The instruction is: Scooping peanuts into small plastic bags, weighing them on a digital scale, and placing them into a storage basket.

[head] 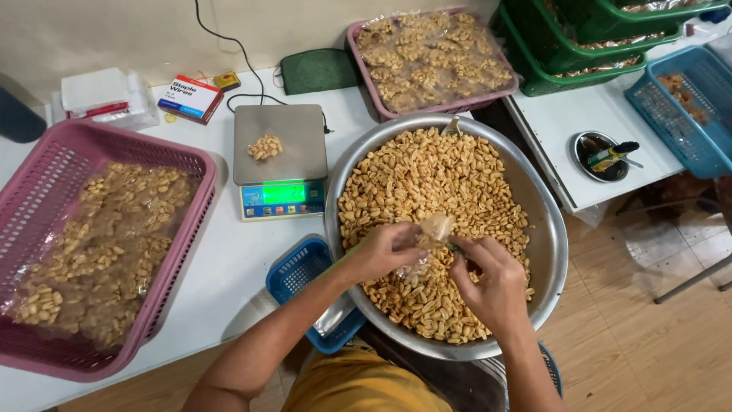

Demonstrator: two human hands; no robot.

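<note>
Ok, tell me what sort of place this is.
Probably a small home-style snack-packing workspace. A big metal basin of peanuts, a digital scale with a small heap on it, and pink baskets of filled clear bags point to that.

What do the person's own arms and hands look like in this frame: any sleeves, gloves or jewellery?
Both arms are bare from the bottom edge of the picture to the fingertips: no sleeves reach the forearms. The left hand and right hand wear no gloves, and no watch, bracelet or ring can be seen. The only clothing in view is a mustard-yellow garment at the bottom edge, between the arms.
</note>
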